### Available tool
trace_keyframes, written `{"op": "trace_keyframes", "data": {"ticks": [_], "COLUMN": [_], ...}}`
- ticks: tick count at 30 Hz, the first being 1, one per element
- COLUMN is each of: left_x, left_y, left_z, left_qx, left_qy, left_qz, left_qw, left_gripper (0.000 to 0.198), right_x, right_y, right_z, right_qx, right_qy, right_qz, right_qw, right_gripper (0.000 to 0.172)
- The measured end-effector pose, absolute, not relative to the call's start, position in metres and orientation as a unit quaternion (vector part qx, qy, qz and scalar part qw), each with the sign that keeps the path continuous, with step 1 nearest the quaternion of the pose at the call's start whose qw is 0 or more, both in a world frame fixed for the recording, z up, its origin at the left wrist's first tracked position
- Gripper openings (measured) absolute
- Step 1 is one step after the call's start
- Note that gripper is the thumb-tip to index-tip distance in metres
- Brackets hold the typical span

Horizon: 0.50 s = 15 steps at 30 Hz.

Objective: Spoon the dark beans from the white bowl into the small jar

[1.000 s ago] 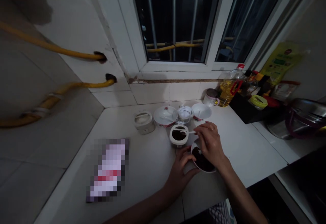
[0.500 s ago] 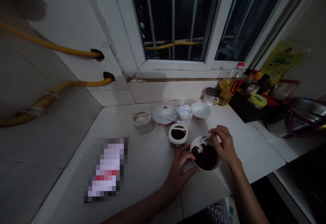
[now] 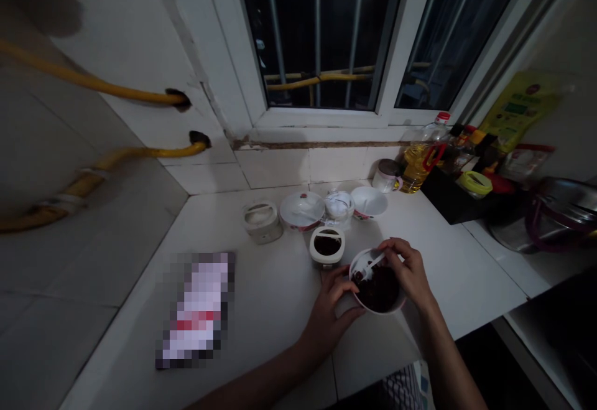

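A white bowl (image 3: 383,298) with a dark, lumpy substance in it is tilted slightly near the counter's front. My left hand (image 3: 330,307) grips its left rim, thumb below and fingers on the edge. Above the bowl's right side, my right hand (image 3: 407,268) pinches the handle of a white spoon (image 3: 372,264), whose head is down inside the bowl on the left. Just behind the bowl stands a square, white-rimmed container (image 3: 327,243) with dark contents and a white strip across its opening.
Behind are a lidded container (image 3: 261,222), a wide bowl (image 3: 302,211), a small bowl (image 3: 339,205) and another bowl (image 3: 369,203). An oil bottle (image 3: 417,161), a jar (image 3: 387,177) and a metal pot (image 3: 555,217) stand right. A pixelated item (image 3: 198,310) lies left.
My right hand has moved slightly down, and the spoon's head now sits lower and further left in the bowl. My left hand keeps its hold on the rim.
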<state>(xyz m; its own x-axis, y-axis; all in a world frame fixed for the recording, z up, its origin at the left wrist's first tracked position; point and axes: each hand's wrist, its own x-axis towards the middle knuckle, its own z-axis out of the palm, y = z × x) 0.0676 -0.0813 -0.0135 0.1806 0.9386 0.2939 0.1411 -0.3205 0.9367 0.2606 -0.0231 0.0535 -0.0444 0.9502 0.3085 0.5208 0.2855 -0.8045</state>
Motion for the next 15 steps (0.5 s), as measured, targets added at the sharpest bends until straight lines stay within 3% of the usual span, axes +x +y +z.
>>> {"op": "trace_keyframes", "data": {"ticks": [15], "left_x": [0.068], "left_y": [-0.0802], "left_z": [-0.0136], "left_qx": [0.655], "left_qy": [0.413], "left_qz": [0.491], "left_qw": [0.399], "left_gripper": [0.018], "right_x": [0.2591], "right_y": [-0.019], "right_z": [0.0513], "right_qx": [-0.553], "right_qy": [-0.509], "right_qz": [0.402], "right_qw": [0.523], "right_gripper": [0.015]}}
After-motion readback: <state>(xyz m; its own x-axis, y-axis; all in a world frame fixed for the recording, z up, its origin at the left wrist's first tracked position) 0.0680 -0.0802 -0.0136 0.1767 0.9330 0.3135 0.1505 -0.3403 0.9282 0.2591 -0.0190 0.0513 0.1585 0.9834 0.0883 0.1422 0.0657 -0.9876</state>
